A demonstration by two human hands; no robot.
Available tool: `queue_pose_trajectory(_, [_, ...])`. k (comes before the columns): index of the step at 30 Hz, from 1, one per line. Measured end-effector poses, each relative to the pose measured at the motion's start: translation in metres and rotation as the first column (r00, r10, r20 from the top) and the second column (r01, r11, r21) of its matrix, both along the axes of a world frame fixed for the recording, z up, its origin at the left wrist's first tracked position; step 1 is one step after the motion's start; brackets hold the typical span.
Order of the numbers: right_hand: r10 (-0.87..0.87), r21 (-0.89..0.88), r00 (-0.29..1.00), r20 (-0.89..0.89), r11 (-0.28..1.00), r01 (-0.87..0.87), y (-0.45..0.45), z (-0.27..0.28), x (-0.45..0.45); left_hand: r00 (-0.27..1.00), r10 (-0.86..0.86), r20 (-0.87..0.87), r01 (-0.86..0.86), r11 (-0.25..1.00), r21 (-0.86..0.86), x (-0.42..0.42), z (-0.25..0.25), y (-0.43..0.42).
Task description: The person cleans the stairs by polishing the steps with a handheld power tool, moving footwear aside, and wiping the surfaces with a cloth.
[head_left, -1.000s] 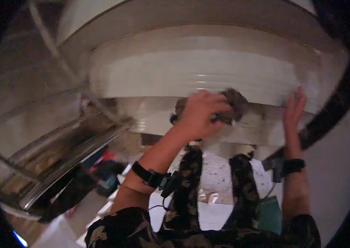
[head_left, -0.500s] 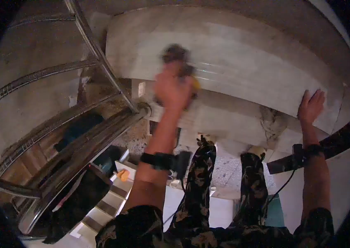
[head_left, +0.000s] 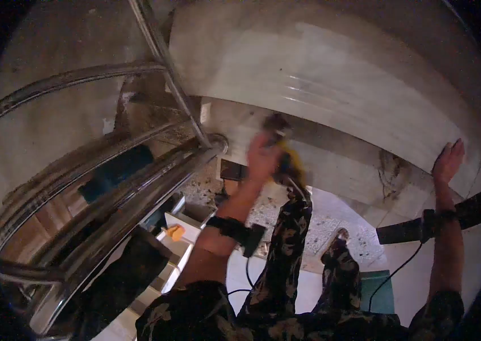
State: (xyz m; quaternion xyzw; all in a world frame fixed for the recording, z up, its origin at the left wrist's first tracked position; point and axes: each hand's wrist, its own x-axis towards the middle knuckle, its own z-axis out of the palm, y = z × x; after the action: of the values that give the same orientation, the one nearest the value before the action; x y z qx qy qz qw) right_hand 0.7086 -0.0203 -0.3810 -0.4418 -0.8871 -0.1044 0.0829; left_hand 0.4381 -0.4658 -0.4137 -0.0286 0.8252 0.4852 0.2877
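Observation:
My left hand [head_left: 264, 158] is closed around a dark and yellow cloth [head_left: 289, 162], blurred by motion, in front of the pale step riser below the tread edge. My right hand [head_left: 449, 161] rests with its fingers spread on the right part of the pale stone step [head_left: 331, 68] near its front edge. Three thin grooves run along that step near the middle. Both wrists carry black straps with small devices and cables.
A metal railing [head_left: 181, 96] stands at the left, its lower bars running down to the bottom left. Below are white compartments with an orange item [head_left: 174, 232], a speckled floor [head_left: 348, 221], a green object [head_left: 377, 291] and my legs. A dark curved strip [head_left: 405, 232] lies at the right.
My left hand first moved left along the step with the cloth, then down below its edge. My right hand came to rest on the step. The view has shifted, showing more railing.

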Motion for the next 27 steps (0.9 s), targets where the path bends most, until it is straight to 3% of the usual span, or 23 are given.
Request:
queue_pose_trajectory(2, [0.044, 0.019, 0.999, 0.011, 0.999, -0.044, 0.010, -0.006, 0.017, 0.914, -0.102, -0.392, 0.063, 0.992, -0.112, -0.054, 0.006, -0.018])
queue_pose_trajectory(4, [0.269, 0.135, 0.957, 0.106, 0.950, -0.282, 0.024, -0.012, 0.037, 0.833, -0.068, -0.549, -0.086, 0.965, -0.249, -0.096, -0.010, -0.030])
queue_pose_trajectory(6, [0.218, 0.102, 0.965, 0.149, 0.967, -0.234, 0.030, -0.012, 0.036, 0.778, -0.138, -0.613, -0.194, 0.876, -0.443, -0.131, -0.036, -0.039])
queue_pose_trajectory(8, [0.161, 0.077, 0.972, 0.172, 0.981, -0.177, 0.031, -0.015, 0.031, 0.799, -0.210, -0.564, -0.175, 0.816, -0.551, -0.159, -0.057, -0.054])
queue_pose_trajectory(10, [0.047, -0.042, 0.999, -0.016, 0.998, -0.047, 0.025, -0.005, 0.023, 0.822, -0.273, -0.500, -0.144, 0.749, -0.646, -0.150, -0.060, -0.042])
queue_pose_trajectory(11, [0.049, -0.040, 0.999, -0.011, 0.998, -0.050, 0.030, -0.005, 0.028, 0.818, -0.347, -0.459, -0.103, 0.697, -0.710, -0.141, -0.059, -0.030])
queue_pose_trajectory(13, [0.233, 0.089, 0.970, 0.072, 0.967, -0.239, 0.035, -0.008, 0.034, 0.788, -0.451, -0.420, -0.045, 0.637, -0.770, -0.110, -0.061, -0.010])
queue_pose_trajectory(14, [0.228, 0.091, 0.972, 0.054, 0.968, -0.232, 0.036, -0.011, 0.036, 0.763, -0.487, -0.425, -0.026, 0.634, -0.773, -0.085, -0.065, 0.002])
queue_pose_trajectory(16, [0.253, 0.207, 0.937, 0.240, 0.930, -0.304, 0.039, -0.013, 0.040, 0.777, -0.551, -0.306, 0.116, 0.602, -0.790, -0.023, -0.064, 0.039])
queue_pose_trajectory(17, [0.242, 0.232, 0.946, 0.215, 0.928, -0.290, 0.040, -0.016, 0.041, 0.771, -0.634, -0.066, 0.332, 0.488, -0.807, 0.002, -0.047, 0.066])
queue_pose_trajectory(18, [0.275, 0.259, 0.941, 0.197, 0.911, -0.320, 0.042, -0.024, 0.037, 0.625, -0.764, -0.160, 0.340, 0.451, -0.825, 0.039, -0.039, 0.082])
queue_pose_trajectory(19, [0.299, 0.286, 0.935, 0.190, 0.894, -0.344, 0.045, -0.029, 0.039, 0.526, -0.809, -0.262, 0.410, 0.512, -0.755, 0.067, -0.034, 0.100])
queue_pose_trajectory(20, [0.233, 0.107, 0.964, -0.130, 0.970, -0.220, 0.017, -0.011, 0.011, 0.504, -0.809, -0.303, 0.413, 0.534, -0.738, 0.076, -0.034, 0.103])
queue_pose_trajectory(21, [0.148, 0.076, 0.975, -0.167, 0.988, -0.137, 0.018, -0.027, 0.005, 0.464, -0.852, -0.242, 0.606, 0.504, -0.615, 0.091, -0.042, 0.113])
queue_pose_trajectory(22, [0.257, 0.147, 0.947, -0.191, 0.962, -0.232, 0.019, -0.047, 0.010, 0.386, -0.899, -0.206, 0.783, 0.437, -0.443, 0.112, -0.032, 0.139])
queue_pose_trajectory(23, [0.363, 0.222, 0.910, -0.199, 0.921, -0.319, 0.019, -0.066, 0.013, 0.423, -0.900, -0.102, 0.858, 0.434, -0.274, 0.123, -0.018, 0.152])
queue_pose_trajectory(24, [0.151, -0.122, 0.957, -0.248, 0.975, -0.186, -0.011, -0.008, -0.005, 0.331, -0.903, -0.275, 0.911, 0.382, -0.156, 0.137, 0.005, 0.160])
queue_pose_trajectory(25, [-0.102, -0.408, 0.975, -0.199, 0.913, 0.013, -0.041, 0.049, -0.022, 0.217, -0.929, -0.301, 0.953, 0.268, -0.139, 0.154, -0.004, 0.163])
queue_pose_trajectory(26, [0.056, -0.138, 0.992, -0.113, 0.988, -0.072, -0.027, 0.003, -0.005, 0.189, -0.871, -0.454, 0.946, 0.285, -0.154, 0.166, 0.028, 0.162])
queue_pose_trajectory(27, [-0.081, -0.105, 0.743, -0.665, 0.994, 0.015, -0.069, 0.038, 0.002, 0.257, -0.819, -0.513, 0.948, 0.318, -0.033, 0.174, 0.076, 0.162])
